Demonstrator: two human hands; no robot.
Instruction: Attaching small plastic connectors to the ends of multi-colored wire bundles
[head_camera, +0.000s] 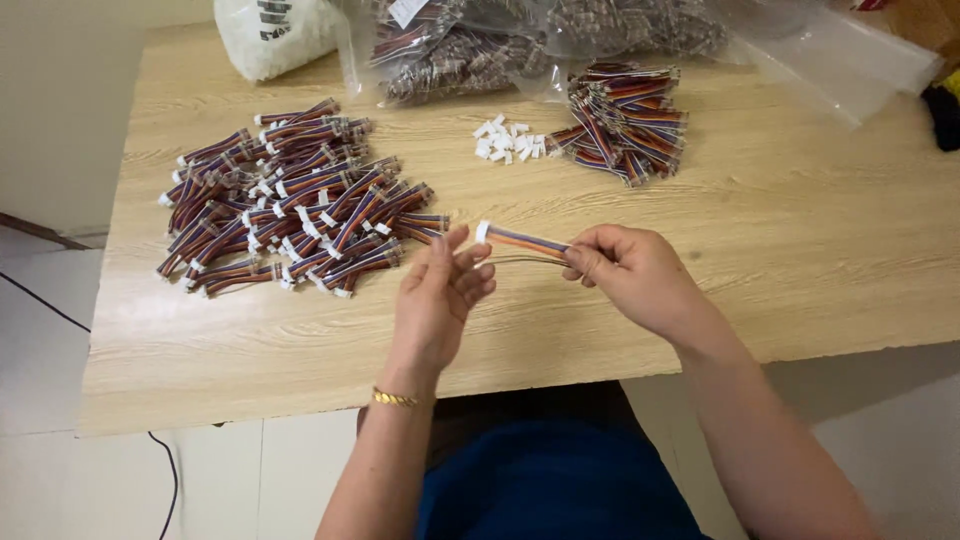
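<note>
Two hands hold one striped ribbon cable over the wooden desk (800, 250).

Right hand (635, 270) pinches the ribbon cable (522, 241) at frame centre; left hand (440, 295), fingers loosely spread, touches its white-plug end; finished cable pile (285, 200) fills the upper left; white connectors (508, 140) and bundled cables (625, 120) sit upper centre; plastic bags (460, 45) line the far edge; bare desk lies right, near edge just below the hands.

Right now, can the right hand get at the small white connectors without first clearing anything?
Probably yes: the white connectors lie on open table beyond the right hand, nothing between them. But that hand holds a cable.
</note>
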